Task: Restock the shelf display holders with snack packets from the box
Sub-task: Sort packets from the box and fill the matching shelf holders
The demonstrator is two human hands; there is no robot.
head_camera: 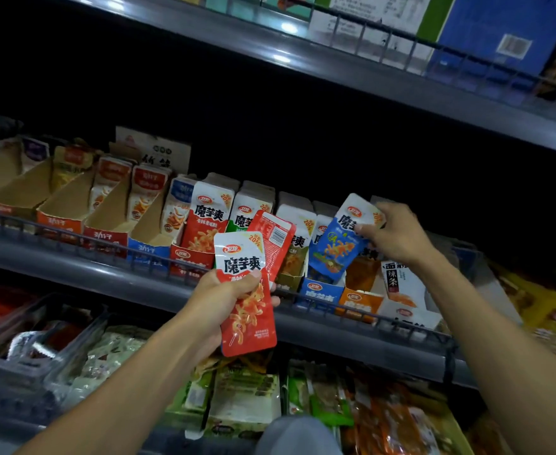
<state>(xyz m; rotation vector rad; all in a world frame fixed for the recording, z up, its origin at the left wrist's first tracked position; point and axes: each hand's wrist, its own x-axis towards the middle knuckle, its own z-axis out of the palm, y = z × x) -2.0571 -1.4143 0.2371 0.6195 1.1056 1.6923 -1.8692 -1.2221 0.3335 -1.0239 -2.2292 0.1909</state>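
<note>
While each of the hands pinches light, floppy packets, red packets (247, 290) left, blue packet (342, 244) right, edges grip best

Overall level: the scene is dimly lit; the shelf recess above the fingers of both hands is lost in near-black shadow.
Light source: small white glare spots are seen on the grey metal upper shelf edge (283, 44), well above the fingertips, so overhead lighting is indicated.
Best-lit area: the red-and-white foil snack packet (245, 290) gripped in the left hand (219, 303) and the blue-and-white foil snack packet (343, 239) pinched by the right hand (398, 236) are rendered brightest and sharpest.
Blur: the goods below the left fingers and far to either side of both hands are smeared and soft.
Distortion: the shelf lines are tilted and bowed towards the frame edges by the wide-angle lens.
</note>
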